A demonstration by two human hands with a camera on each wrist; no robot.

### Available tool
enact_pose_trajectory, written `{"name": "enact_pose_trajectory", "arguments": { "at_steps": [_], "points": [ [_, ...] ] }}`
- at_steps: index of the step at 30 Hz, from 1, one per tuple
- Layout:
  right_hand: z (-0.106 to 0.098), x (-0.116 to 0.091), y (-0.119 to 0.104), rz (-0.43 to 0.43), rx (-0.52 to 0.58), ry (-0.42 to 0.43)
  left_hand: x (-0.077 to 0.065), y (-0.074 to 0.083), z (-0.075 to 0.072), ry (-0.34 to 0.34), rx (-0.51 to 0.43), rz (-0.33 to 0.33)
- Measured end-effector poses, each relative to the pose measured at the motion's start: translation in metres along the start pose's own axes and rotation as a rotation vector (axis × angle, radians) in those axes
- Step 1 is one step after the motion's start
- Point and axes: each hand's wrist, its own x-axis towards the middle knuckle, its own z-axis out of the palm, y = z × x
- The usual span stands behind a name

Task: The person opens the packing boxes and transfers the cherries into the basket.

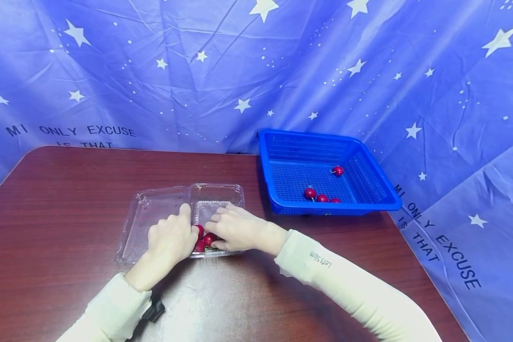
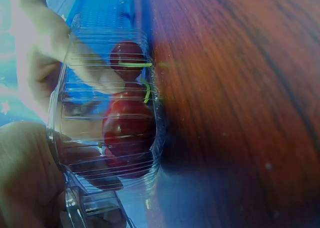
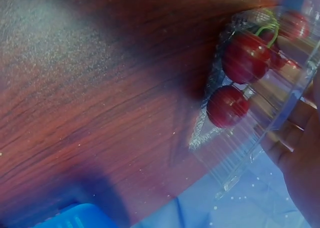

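A clear plastic clamshell box [image 1: 218,190] lies with its lid [image 1: 154,204] folded back to the left. Several red cherries [image 2: 130,123] with green stems sit at the near end of the box. My left hand [image 1: 171,237] rests over the hinge side, one finger stretched forward and another digit touching a cherry [image 1: 199,231]. From the right, my right hand [image 1: 235,230] reaches in over the rim, its thumb and fingertips around a cherry [image 1: 209,239]. Cherries show against the clear wall in the right wrist view, with fingers behind them.
A blue plastic basket [image 1: 278,202] stands at the back right of the brown table [image 1: 68,204], with several cherries [image 1: 322,198] in it. A blue star-patterned cloth [image 1: 222,80] hangs behind and to the right. Something small and black [image 1: 155,311] shows beside the left sleeve.
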Motion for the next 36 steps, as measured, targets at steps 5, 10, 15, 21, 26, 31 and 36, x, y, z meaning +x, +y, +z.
{"name": "enact_pose_trajectory", "arguments": {
  "at_steps": [5, 10, 15, 21, 26, 31, 36],
  "points": [
    [0.002, 0.002, 0.000, 0.020, 0.008, 0.010, 0.000, 0.000, 0.000, 0.002, 0.000, 0.000],
    [0.005, 0.005, -0.001, 0.033, -0.017, 0.043, 0.000, 0.001, -0.001, 0.000, 0.000, -0.001],
    [0.008, 0.008, -0.002, 0.043, -0.047, 0.054, 0.000, 0.001, 0.000, 0.007, 0.002, 0.003],
    [0.010, 0.012, -0.004, 0.055, -0.051, 0.025, 0.000, 0.001, -0.001, 0.010, 0.003, 0.004],
    [0.011, 0.013, -0.005, 0.066, -0.046, 0.030, -0.001, 0.000, -0.001, 0.013, 0.001, 0.002],
    [0.013, 0.012, -0.005, 0.097, -0.011, 0.035, 0.000, 0.000, 0.000, 0.011, 0.000, -0.001],
    [0.014, 0.010, -0.003, 0.097, 0.040, 0.067, 0.001, 0.000, 0.002, 0.017, 0.006, 0.002]
  ]
}}
